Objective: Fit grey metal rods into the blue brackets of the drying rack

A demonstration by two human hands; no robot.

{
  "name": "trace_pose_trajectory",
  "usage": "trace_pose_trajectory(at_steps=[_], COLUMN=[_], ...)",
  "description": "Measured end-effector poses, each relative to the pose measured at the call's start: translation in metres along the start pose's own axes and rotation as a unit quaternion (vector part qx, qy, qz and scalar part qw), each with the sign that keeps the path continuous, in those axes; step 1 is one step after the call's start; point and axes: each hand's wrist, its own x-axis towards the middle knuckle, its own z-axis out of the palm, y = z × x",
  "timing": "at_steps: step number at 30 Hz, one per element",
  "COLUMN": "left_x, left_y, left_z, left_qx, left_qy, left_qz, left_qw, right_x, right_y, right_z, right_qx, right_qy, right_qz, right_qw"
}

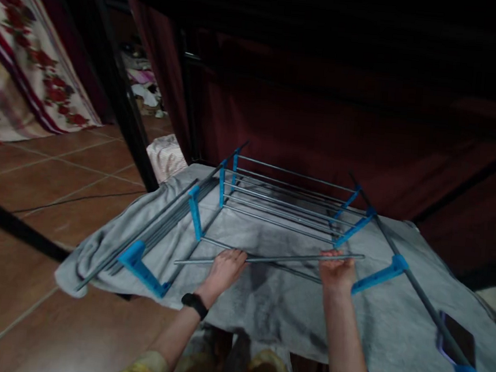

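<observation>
A loose grey metal rod lies crosswise in both my hands. My left hand, with a black band on the wrist, grips it left of its middle. My right hand grips it near the right end. Just beyond the rod lies a drying rack of grey rods and blue plastic brackets, resting flat on a grey cloth that covers a low surface.
A dark red wall or curtain stands close behind the rack. Brown tiled floor spreads to the left, with a dark pole across it. A flowered cloth hangs at far left. A dark phone lies on the cloth at right.
</observation>
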Motion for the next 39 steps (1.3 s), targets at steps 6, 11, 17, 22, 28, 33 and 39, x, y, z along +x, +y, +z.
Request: trace_pose_trajectory(at_steps=[6, 11, 17, 22, 28, 33, 39], left_x=[-0.003, -0.003, -0.003, -0.003, -0.005, -0.006, -0.008], left_y=[-0.019, -0.023, -0.020, -0.019, -0.024, -0.031, -0.045], left_z=[-0.003, -0.001, 0.004, 0.010, 0.019, 0.027, 0.029], left_qx=[0.043, 0.063, 0.060, 0.031, 0.019, 0.012, 0.047], left_qy=[-0.049, -0.071, -0.076, -0.058, -0.060, -0.065, -0.064], left_qz=[0.008, 0.043, 0.077, 0.096, 0.100, 0.060, 0.021], left_qw=[0.998, 0.995, 0.992, 0.993, 0.993, 0.996, 0.997], right_x=[0.003, 0.001, -0.005, -0.012, -0.013, -0.012, -0.007], right_y=[0.010, 0.018, 0.021, 0.025, 0.028, 0.034, 0.037], right_z=[-0.065, -0.106, -0.136, -0.146, -0.155, -0.162, -0.171], right_qx=[-0.089, -0.155, -0.159, -0.149, -0.191, -0.219, -0.216], right_qy=[0.093, 0.095, 0.095, 0.127, 0.112, 0.078, 0.074], right_qz=[0.077, 0.122, 0.145, 0.162, 0.152, 0.117, 0.105], right_qw=[0.989, 0.976, 0.972, 0.967, 0.963, 0.966, 0.968])
